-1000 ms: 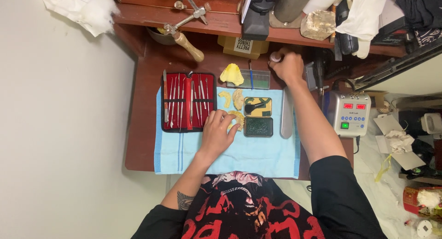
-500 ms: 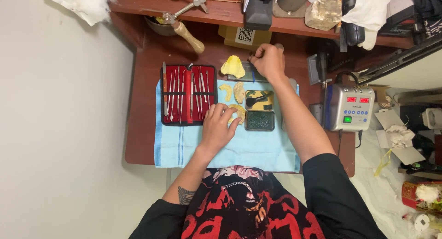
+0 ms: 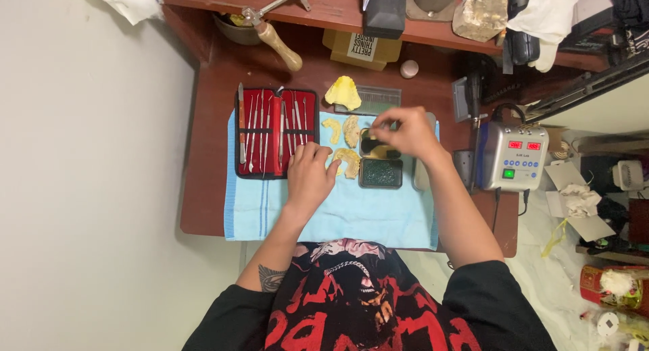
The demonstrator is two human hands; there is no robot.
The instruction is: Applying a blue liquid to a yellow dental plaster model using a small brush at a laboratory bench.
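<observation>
My left hand (image 3: 309, 177) lies flat, palm down, fingers extended forward and held close together, thumb angled out toward the right. My left forearm runs back from it toward my body, bare to the short black sleeve, with a dark tattoo near the elbow. My right hand (image 3: 403, 131) is raised ahead of the left and further to the right, knuckles up, fingers curled, fingertips drawn together toward the thumb in a pinch. My right forearm runs straight back, elbow bent beside my torso.
</observation>
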